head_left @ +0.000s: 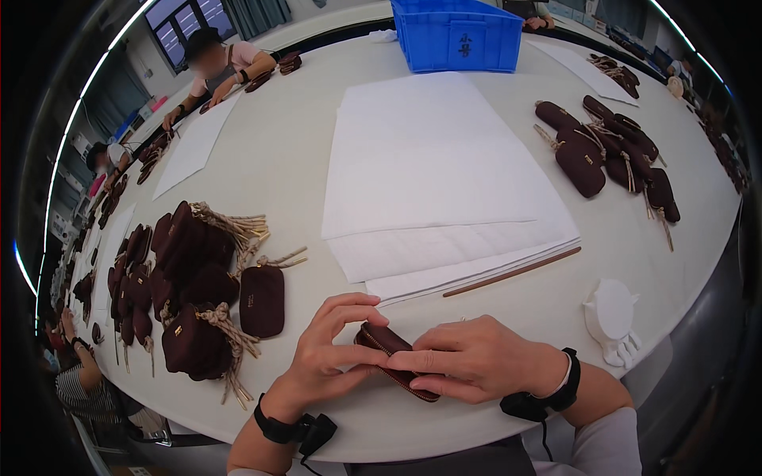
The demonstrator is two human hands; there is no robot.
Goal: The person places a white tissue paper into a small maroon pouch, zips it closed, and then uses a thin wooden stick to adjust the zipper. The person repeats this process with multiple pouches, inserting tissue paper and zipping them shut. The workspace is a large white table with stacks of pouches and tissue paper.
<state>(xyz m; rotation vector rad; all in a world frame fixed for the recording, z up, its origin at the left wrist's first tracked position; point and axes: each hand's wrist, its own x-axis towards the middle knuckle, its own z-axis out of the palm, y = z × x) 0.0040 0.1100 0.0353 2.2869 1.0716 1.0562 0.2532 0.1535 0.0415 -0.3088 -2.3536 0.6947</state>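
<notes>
Near the table's front edge I hold a small dark maroon zippered pouch (373,337) between both hands, its zip edge turned up toward me. My left hand (333,349) grips its left end, with the thumb and a finger at the zip. My right hand (476,361) is closed on the other end, fingers laid along the zip edge. Whether the zip is undone I cannot make out. Left of my left hand, a similar pouch (262,301) with a beige cord lies flat beside a heap of maroon pouches (198,274) with knotted cords.
White paper sheets (436,159) lie stacked mid-table, with a thin brown stick (512,272) along their near edge. A white object (611,317) sits at the right. More pouches (587,159) lie far right. A blue crate (456,36) stands at the back; a co-worker (222,67) works far left.
</notes>
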